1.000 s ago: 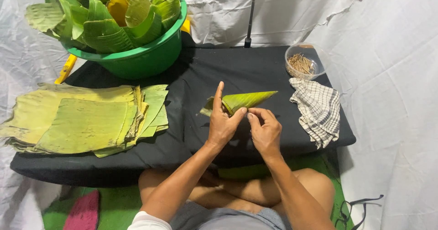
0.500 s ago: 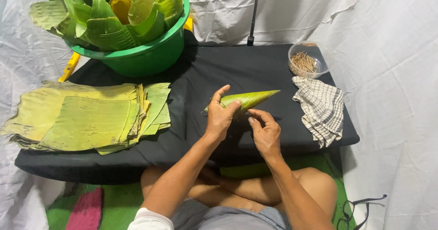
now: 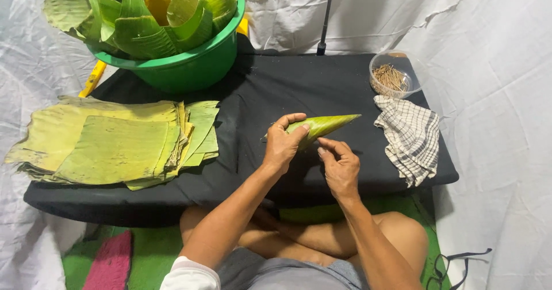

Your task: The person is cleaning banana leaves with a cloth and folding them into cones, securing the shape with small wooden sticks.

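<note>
My left hand [image 3: 283, 145] grips the wide end of a green leaf cone [image 3: 325, 124] whose tip points right, just above the black table [image 3: 253, 94]. My right hand [image 3: 340, 164] sits just below the cone, fingers curled and pinched near its lower edge; whether it holds anything small is hidden.
A stack of flat cut banana leaves [image 3: 109, 143] lies at the left. A green basin [image 3: 184, 65] full of rolled leaves stands at the back left. A clear bowl of thin sticks [image 3: 393, 77] and a checked cloth [image 3: 409, 136] are at the right. White sheets surround the table.
My left index finger, raised a second ago, has folded down onto the cone. The cone has tilted slightly flatter, and both hands stay at its wide end.
</note>
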